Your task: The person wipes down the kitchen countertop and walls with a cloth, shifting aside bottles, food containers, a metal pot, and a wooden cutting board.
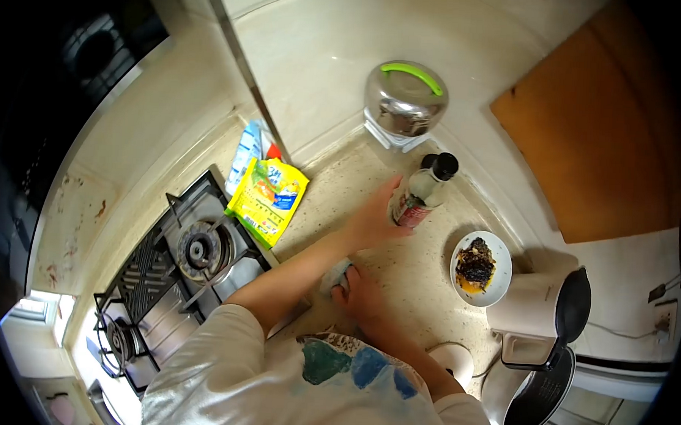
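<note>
My left hand [374,220] reaches forward over the counter and is closed around a glass bottle [425,192] with a black cap and a red label. A second black cap [428,161] shows just behind it; the rest of that bottle is mostly hidden. Lower down, near my body, my right hand [358,295] presses a greyish cloth [338,277] against the counter, its fingers bent over the cloth. To the right of the bottle sits a white bowl [504,284] holding dark food in orange oil.
A gas stove [202,250] lies left, beside a yellow packet [271,198] and a blue-white packet [244,157]. At the back stands a steel lid with a green handle [411,73]. A kettle [530,304] and a steel pot [498,398] stand right, below a brown board [595,132].
</note>
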A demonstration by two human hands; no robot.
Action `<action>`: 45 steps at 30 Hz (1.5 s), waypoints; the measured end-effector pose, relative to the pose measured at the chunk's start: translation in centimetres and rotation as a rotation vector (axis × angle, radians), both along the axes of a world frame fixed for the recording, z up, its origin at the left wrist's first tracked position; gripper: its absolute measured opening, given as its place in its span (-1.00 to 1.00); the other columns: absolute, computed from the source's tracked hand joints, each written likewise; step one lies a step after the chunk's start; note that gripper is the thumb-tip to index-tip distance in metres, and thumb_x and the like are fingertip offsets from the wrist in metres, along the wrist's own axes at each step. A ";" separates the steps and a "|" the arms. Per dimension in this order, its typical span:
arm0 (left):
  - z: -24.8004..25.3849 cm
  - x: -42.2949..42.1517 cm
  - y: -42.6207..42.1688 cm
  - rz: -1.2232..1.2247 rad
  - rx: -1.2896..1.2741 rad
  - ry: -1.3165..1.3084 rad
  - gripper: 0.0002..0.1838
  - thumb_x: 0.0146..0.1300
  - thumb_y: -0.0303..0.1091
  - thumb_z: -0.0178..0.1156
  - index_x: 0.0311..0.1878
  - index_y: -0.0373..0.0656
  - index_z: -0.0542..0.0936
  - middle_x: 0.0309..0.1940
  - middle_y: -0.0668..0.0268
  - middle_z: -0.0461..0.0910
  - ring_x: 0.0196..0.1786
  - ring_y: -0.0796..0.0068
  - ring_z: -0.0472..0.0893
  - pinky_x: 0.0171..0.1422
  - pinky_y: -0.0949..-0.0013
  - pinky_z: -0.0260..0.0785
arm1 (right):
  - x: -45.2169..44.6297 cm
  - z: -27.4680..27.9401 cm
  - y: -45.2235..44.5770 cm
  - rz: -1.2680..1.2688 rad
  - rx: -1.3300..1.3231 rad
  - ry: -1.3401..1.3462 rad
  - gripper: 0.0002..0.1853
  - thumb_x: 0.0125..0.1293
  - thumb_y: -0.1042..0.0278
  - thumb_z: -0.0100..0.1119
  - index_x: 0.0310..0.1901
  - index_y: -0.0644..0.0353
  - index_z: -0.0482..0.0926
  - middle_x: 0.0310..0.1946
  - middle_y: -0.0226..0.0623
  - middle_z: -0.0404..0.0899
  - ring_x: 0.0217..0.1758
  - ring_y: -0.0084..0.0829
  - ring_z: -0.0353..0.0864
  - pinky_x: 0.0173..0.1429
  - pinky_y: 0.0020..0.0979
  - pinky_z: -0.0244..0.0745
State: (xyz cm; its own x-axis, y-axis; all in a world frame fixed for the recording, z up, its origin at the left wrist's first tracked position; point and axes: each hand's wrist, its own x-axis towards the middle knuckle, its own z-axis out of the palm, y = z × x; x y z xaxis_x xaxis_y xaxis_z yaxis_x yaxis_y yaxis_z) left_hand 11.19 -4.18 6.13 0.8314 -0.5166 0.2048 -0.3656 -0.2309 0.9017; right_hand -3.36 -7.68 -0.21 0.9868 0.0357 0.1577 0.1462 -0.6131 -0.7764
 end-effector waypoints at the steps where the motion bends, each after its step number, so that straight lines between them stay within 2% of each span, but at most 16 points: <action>1: -0.3 0.2 -1.0 -0.079 -0.090 0.076 -0.08 -0.03 -0.36 0.44 0.38 -0.16 0.15 0.22 0.12 0.36 0.26 0.20 0.39 0.32 0.16 0.24 | 0.0 0.0 -0.1 0.018 0.013 -0.016 -0.57 0.07 0.24 0.23 -0.05 0.24 0.44 -0.12 0.04 0.47 -0.24 0.11 0.54 -0.20 -0.01 0.51; 3: -0.8 0.4 -2.6 -0.166 -0.177 0.155 -0.07 -0.04 -0.43 0.43 0.39 -0.20 0.13 0.28 0.04 0.28 0.31 0.13 0.35 0.35 0.19 0.23 | 0.4 -0.1 0.0 0.018 0.048 -0.082 -0.57 0.06 0.25 0.24 -0.03 0.24 0.44 -0.12 0.03 0.47 -0.26 0.10 0.54 -0.23 -0.02 0.51; 6: -1.8 0.3 -4.5 -0.084 -0.053 0.067 -0.09 -0.04 -0.44 0.42 0.37 -0.22 0.13 0.27 0.02 0.28 0.31 0.10 0.35 0.32 0.15 0.25 | 0.4 0.0 0.1 0.020 0.092 -0.130 -0.57 0.06 0.27 0.24 -0.02 0.22 0.45 -0.17 0.02 0.49 -0.30 0.08 0.55 -0.27 -0.02 0.50; 9: -2.8 0.2 -7.1 -0.075 -0.138 -0.040 -0.13 -0.03 -0.42 0.42 0.32 -0.25 0.15 0.16 -0.04 0.32 0.20 -0.01 0.39 0.28 0.10 0.26 | 0.1 -0.7 0.2 0.027 0.096 -0.117 -0.59 0.07 0.28 0.24 -0.03 0.22 0.48 -0.25 0.03 0.53 -0.31 0.07 0.55 -0.28 -0.03 0.50; 14: -3.8 -0.7 -10.6 0.007 -0.118 -0.169 -0.08 -0.07 -0.38 0.49 0.32 -0.27 0.14 0.09 0.00 0.40 0.15 0.05 0.45 0.25 0.17 0.29 | 0.5 -1.4 0.0 0.094 0.143 0.059 -0.65 0.11 0.30 0.23 -0.07 0.22 0.51 -0.30 0.03 0.58 -0.28 0.07 0.57 -0.28 -0.07 0.49; 22: -5.5 -1.8 -12.8 -0.074 -0.188 0.040 -0.23 -0.04 -0.43 0.45 0.22 -0.24 0.24 0.07 -0.01 0.42 0.12 0.04 0.47 0.18 0.15 0.34 | 0.4 -0.4 0.3 0.146 0.234 0.010 -0.64 0.14 0.29 0.23 -0.04 0.22 0.49 -0.23 -0.04 0.55 -0.20 -0.04 0.55 -0.16 -0.15 0.46; 25: -6.5 -1.7 -11.8 -0.084 -0.240 -0.121 -0.29 -0.01 -0.49 0.39 0.21 -0.20 0.26 0.07 0.02 0.41 0.13 0.08 0.47 0.15 0.17 0.35 | 0.8 0.3 -0.2 0.173 0.285 0.039 -0.63 0.15 0.29 0.23 -0.02 0.21 0.48 -0.20 -0.07 0.55 -0.17 -0.08 0.55 -0.12 -0.18 0.44; 28: -7.3 -1.1 -9.7 0.097 -0.155 0.066 -0.28 -0.01 -0.58 0.29 0.27 -0.20 0.24 0.13 0.01 0.38 0.16 0.08 0.44 0.20 0.20 0.34 | 0.9 0.6 -0.2 0.125 0.122 -0.279 -0.63 0.13 0.30 0.24 -0.03 0.21 0.48 -0.22 -0.06 0.53 -0.18 -0.05 0.55 -0.14 -0.17 0.44; 30: -6.4 0.9 -9.1 0.368 -0.185 0.122 -0.22 -0.06 -0.65 0.20 0.32 -0.20 0.23 0.20 0.04 0.35 0.20 0.06 0.41 0.21 0.23 0.34 | 0.1 0.4 0.2 0.057 0.083 -0.151 -0.66 0.12 0.30 0.24 -0.07 0.21 0.49 -0.24 -0.05 0.53 -0.22 0.00 0.56 -0.21 -0.13 0.47; 31: -6.1 2.1 -9.0 0.366 -0.185 0.121 -0.22 -0.06 -0.65 0.20 0.32 -0.20 0.23 0.20 0.04 0.35 0.20 0.06 0.41 0.21 0.23 0.34 | -0.1 0.3 0.3 -0.008 0.039 -0.022 -0.69 0.11 0.30 0.24 -0.12 0.21 0.50 -0.26 -0.03 0.52 -0.26 0.04 0.57 -0.28 -0.10 0.49; 33: -6.0 4.3 -9.3 0.360 -0.186 -0.259 -0.19 -0.10 -0.69 0.15 0.34 -0.18 0.23 0.20 0.07 0.37 0.15 0.07 0.45 0.17 0.24 0.35 | 0.2 0.4 0.3 -0.001 0.078 -0.055 -0.69 0.10 0.31 0.24 -0.12 0.20 0.50 -0.27 -0.04 0.51 -0.30 0.03 0.57 -0.33 -0.10 0.49; 36: -6.2 5.6 -10.1 0.125 -0.175 -0.045 -0.22 -0.08 -0.66 0.13 0.33 -0.23 0.21 0.04 -0.01 0.44 0.06 0.00 0.46 0.16 0.12 0.32 | 0.4 0.3 0.2 0.015 0.119 -0.069 -0.69 0.09 0.31 0.25 -0.13 0.21 0.50 -0.27 -0.04 0.52 -0.35 0.02 0.57 -0.37 -0.10 0.49; 39: -7.6 4.4 -11.8 0.074 -0.159 -0.063 -0.19 -0.06 -0.64 0.15 0.36 -0.24 0.18 0.05 -0.03 0.46 0.12 -0.06 0.45 0.23 0.08 0.28 | 0.0 -0.3 0.0 0.042 0.097 -0.008 -0.68 0.06 0.30 0.27 -0.15 0.22 0.52 -0.30 -0.03 0.54 -0.35 0.01 0.58 -0.38 -0.11 0.49; 41: -8.1 3.1 -12.5 0.078 -0.143 -0.002 -0.21 -0.04 -0.64 0.12 0.37 -0.19 0.19 0.07 0.00 0.45 0.08 0.01 0.49 0.15 0.15 0.34 | -0.1 -1.1 0.0 0.066 0.069 0.031 -0.67 0.05 0.28 0.28 -0.16 0.24 0.53 -0.33 -0.01 0.56 -0.35 0.01 0.58 -0.37 -0.11 0.49; 43: -8.5 2.1 -12.4 0.086 -0.127 0.062 -0.22 -0.02 -0.64 0.10 0.38 -0.14 0.20 0.09 0.03 0.45 0.04 0.08 0.53 0.07 0.22 0.40 | 0.0 -1.9 0.2 0.037 0.042 -0.125 -0.69 0.03 0.24 0.27 -0.23 0.26 0.56 -0.27 0.02 0.58 -0.28 0.05 0.57 -0.30 -0.10 0.47; 45: -9.2 1.7 -12.1 0.255 -0.104 -0.218 -0.25 0.03 -0.59 0.14 0.37 -0.22 0.19 0.15 0.00 0.38 0.12 0.12 0.45 0.20 0.23 0.31 | 0.0 -1.8 0.1 0.058 0.044 -0.111 -0.70 0.03 0.26 0.26 -0.22 0.26 0.56 -0.28 0.02 0.57 -0.27 0.05 0.57 -0.29 -0.12 0.47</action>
